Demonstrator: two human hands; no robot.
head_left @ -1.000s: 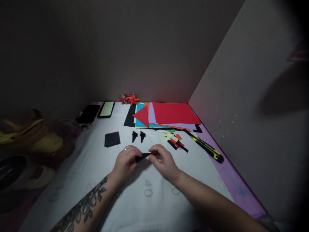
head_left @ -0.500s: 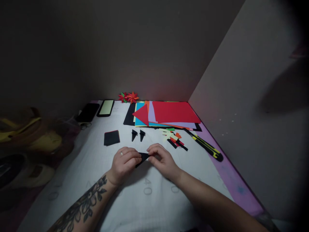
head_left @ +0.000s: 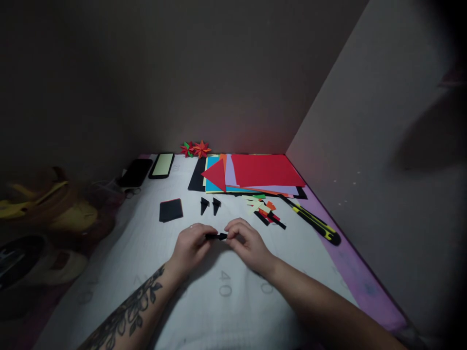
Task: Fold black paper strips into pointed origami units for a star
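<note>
Between my two hands is a small folded piece of black paper [head_left: 221, 236], seen nearly edge-on. My left hand [head_left: 191, 245] pinches its left end, with a ring on one finger. The fingertips of my right hand [head_left: 250, 245] are closed on its right tip. Just beyond my hands stand two folded black paper pieces, one on the left [head_left: 204, 206] and one on the right [head_left: 216, 206]. A stack of small black paper squares [head_left: 171, 210] lies to the left of them, with a thin red edge showing at its top.
Coloured paper sheets [head_left: 270, 170] lie at the back, a red triangle [head_left: 216, 176] on top. Paper scraps [head_left: 264, 209] and a yellow-black utility knife [head_left: 312, 221] are on the right. Two paper stars [head_left: 200, 148], a phone [head_left: 162, 166] and a dark flat object [head_left: 135, 173] sit at the back left.
The black paper has turned from a flat triangle facing me to a narrow, nearly edge-on shape. My left hand has rotated, its thumb now showing below. The view has shifted slightly.
</note>
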